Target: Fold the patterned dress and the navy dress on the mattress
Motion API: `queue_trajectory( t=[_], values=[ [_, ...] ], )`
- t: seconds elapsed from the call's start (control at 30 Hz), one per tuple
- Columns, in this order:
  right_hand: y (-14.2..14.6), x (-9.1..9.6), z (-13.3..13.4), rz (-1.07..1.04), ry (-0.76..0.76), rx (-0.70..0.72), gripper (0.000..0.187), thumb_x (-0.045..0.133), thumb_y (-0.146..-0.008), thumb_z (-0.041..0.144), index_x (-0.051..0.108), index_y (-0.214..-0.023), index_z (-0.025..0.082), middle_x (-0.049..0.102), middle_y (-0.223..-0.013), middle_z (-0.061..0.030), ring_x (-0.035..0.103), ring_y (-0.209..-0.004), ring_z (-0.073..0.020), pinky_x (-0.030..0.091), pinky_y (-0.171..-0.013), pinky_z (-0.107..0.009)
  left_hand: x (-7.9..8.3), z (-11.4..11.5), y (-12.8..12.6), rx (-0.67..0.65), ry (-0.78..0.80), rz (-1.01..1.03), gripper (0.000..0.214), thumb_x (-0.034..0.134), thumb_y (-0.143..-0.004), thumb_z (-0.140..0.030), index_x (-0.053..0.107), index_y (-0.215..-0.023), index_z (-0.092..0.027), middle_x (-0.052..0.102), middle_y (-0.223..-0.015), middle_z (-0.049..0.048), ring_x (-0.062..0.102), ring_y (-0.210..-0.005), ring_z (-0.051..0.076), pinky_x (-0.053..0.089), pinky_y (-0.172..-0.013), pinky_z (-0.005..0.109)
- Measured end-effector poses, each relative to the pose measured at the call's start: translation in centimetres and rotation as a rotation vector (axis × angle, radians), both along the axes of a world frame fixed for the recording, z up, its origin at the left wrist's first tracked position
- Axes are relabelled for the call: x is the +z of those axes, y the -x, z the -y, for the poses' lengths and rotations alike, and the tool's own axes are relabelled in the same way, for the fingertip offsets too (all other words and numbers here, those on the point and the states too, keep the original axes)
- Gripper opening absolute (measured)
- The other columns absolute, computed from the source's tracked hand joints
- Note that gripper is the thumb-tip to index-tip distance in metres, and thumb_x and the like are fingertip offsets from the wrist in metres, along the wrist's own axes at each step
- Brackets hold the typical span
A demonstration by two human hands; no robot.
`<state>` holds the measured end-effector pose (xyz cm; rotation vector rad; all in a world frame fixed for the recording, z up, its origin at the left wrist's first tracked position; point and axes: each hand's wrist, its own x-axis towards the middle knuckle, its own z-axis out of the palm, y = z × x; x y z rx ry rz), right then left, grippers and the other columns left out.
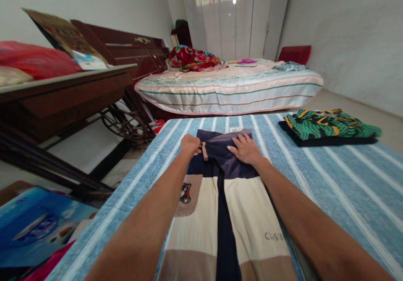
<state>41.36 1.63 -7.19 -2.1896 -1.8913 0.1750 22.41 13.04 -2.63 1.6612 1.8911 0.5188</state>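
A pair of pants (204, 214) in navy, cream and brown lies on the blue striped cloth, waistband away from me and legs running toward me. A bear patch marks the pocket on its left leg. My left hand (190, 145) is closed on the left edge of the waistband, beside a small tan drawstring (204, 151). Across the right part of the waistband, my right hand (246, 149) rests flat with fingers spread. A white label (234, 129) shows at the top edge. The lower ends of the legs run out of view.
Folded green patterned clothing (333, 123) sits on the striped cloth (330, 188) at the right. Behind stands a bed (226, 90) with a red floral quilt (195, 58). A dark wooden table (63, 92) with a treadle wheel and a blue box (37, 226) are at the left.
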Motion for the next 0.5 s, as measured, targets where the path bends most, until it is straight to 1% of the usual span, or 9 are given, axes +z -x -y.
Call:
queue_trajectory(
  t=[0.1,0.17,0.2,0.27,0.33,0.4,0.5],
  values=[
    [0.0,0.0,0.0,0.003,0.008,-0.014,0.070,0.017,-0.088,0.066,0.033,-0.140,0.021,0.025,-0.148,-0.0104,0.016,-0.136,-0.0345,0.017,-0.105,-0.045,-0.1,0.2,0.0,-0.024,0.019,-0.025,0.022,0.058,-0.082,-0.029,0.063,-0.079,-0.008,0.065,-0.067,0.0073,0.064,-0.059,0.017,0.051,-0.053,0.028],
    [0.1,0.0,0.1,0.003,0.006,-0.016,0.072,0.016,-0.086,0.067,0.033,-0.140,0.022,0.025,-0.149,-0.0105,0.015,-0.136,-0.0347,0.016,-0.105,-0.045,-0.1,0.6,-0.2,-0.051,-0.015,-0.021,0.022,0.059,-0.080,-0.031,0.064,-0.077,-0.009,0.064,-0.060,0.0073,0.064,-0.054,0.018,0.049,-0.048,0.025],
    [0.1,0.0,0.1,0.000,0.006,-0.015,0.074,0.015,-0.086,0.069,0.032,-0.140,0.022,0.024,-0.149,-0.0107,0.015,-0.136,-0.0350,0.016,-0.105,-0.045,-0.2,0.8,-0.4,-0.063,-0.035,-0.020,0.022,0.060,-0.078,-0.032,0.064,-0.082,-0.010,0.065,-0.060,0.0063,0.064,-0.054,0.018,0.049,-0.047,0.024],
    [0.1,0.0,0.1,-0.005,0.014,-0.016,0.077,0.015,-0.084,0.071,0.031,-0.141,0.022,0.024,-0.149,-0.0108,0.014,-0.135,-0.0361,0.015,-0.106,-0.045,-0.1,1.3,-0.6,-0.083,-0.085,-0.037,0.031,0.065,-0.074,-0.031,0.062,-0.097,-0.012,0.067,-0.065,0.0044,0.065,-0.056,0.018,0.050,-0.048,0.023],
    [0.1,0.0,0.1,-0.008,0.027,-0.025,0.079,0.014,-0.082,0.073,0.030,-0.141,0.023,0.022,-0.149,-0.0104,0.013,-0.135,-0.0367,0.013,-0.106,-0.046,0.1,1.7,-0.6,-0.102,-0.148,-0.087,0.042,0.068,-0.070,-0.026,0.057,-0.109,-0.014,0.069,-0.075,0.0044,0.067,-0.066,0.018,0.051,-0.056,0.024],
    [0.1,0.1,0.1,-0.009,0.044,-0.033,0.081,0.014,-0.081,0.075,0.028,-0.142,0.024,0.021,-0.150,-0.0096,0.012,-0.135,-0.0369,0.012,-0.105,-0.046,0.4,2.0,-0.5,-0.127,-0.217,-0.163,0.042,0.065,-0.071,-0.019,0.055,-0.112,-0.016,0.069,-0.089,0.0074,0.067,-0.082,0.021,0.052,-0.069,0.027],
    [0.1,0.2,0.1,-0.008,0.064,-0.031,0.085,0.012,-0.079,0.077,0.026,-0.143,0.024,0.019,-0.151,-0.0087,0.010,-0.136,-0.0372,0.010,-0.105,-0.046,0.9,3.0,-0.5,-0.171,-0.282,-0.280,0.037,0.058,-0.074,-0.013,0.056,-0.111,-0.014,0.065,-0.104,0.0147,0.061,-0.101,0.028,0.048,-0.083,0.035]
  ],
)
